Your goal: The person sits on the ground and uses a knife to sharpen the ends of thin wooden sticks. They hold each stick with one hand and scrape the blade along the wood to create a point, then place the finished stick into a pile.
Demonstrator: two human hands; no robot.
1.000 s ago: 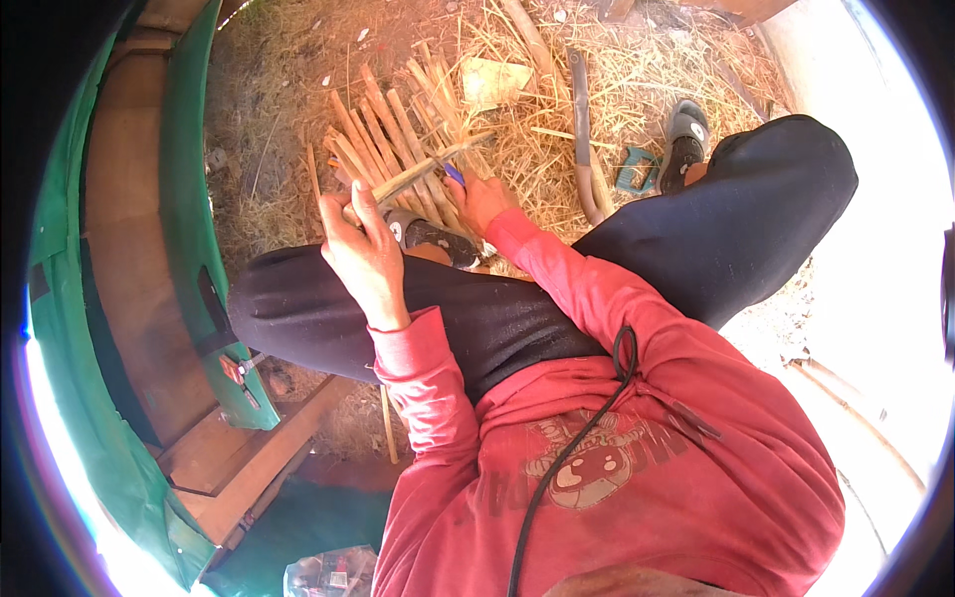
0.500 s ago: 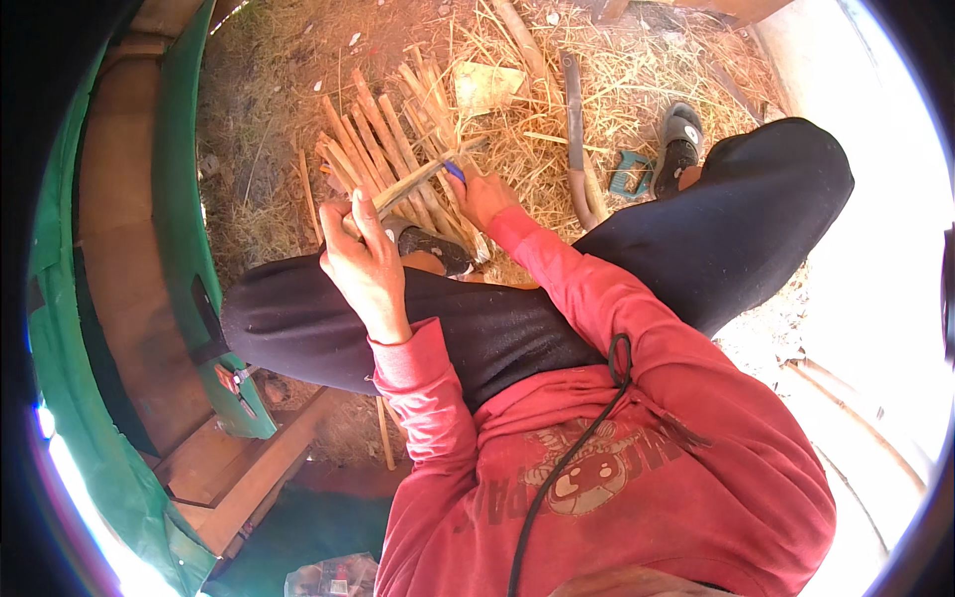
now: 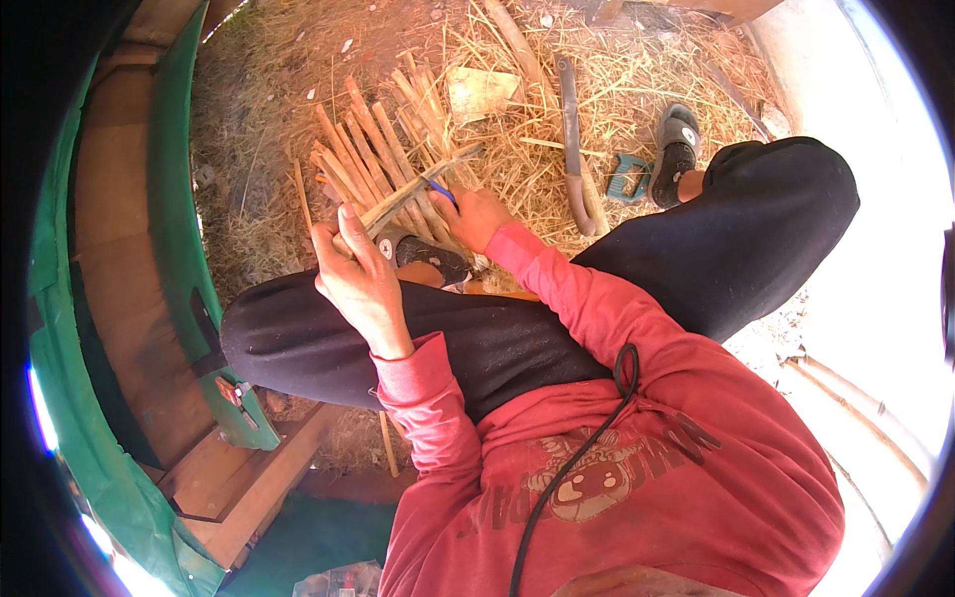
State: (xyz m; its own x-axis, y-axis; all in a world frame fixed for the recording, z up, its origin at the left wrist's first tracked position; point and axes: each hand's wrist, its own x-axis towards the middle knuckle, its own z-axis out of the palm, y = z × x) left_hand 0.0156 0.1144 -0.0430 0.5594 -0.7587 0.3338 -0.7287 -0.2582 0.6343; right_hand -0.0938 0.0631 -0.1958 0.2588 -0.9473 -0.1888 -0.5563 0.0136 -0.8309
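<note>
We identify the step in hand as working one stick with a blade, judged from the tool's position against the wood. The stick [image 3: 413,192] lies at centre-left of the frame, tilted from its near end at lower left to its tip at upper right. Our left hand [image 3: 360,289] grasps the near end, with the thumb laid along it. Our right hand [image 3: 476,217] is clenched around a slim blue tool [image 3: 442,192], which crosses the stick's middle portion; its cutting edge is too small to make out. Beyond both hands, a row of split sticks [image 3: 363,149] rests on the ground at upper left of centre, beside scattered straw [image 3: 637,90].

In our judgement, a further pass calls for a firm left-hand hold, a shallow blade angle and a stroke directed away from the left fingers and the sandalled foot [image 3: 423,261] below.
</note>
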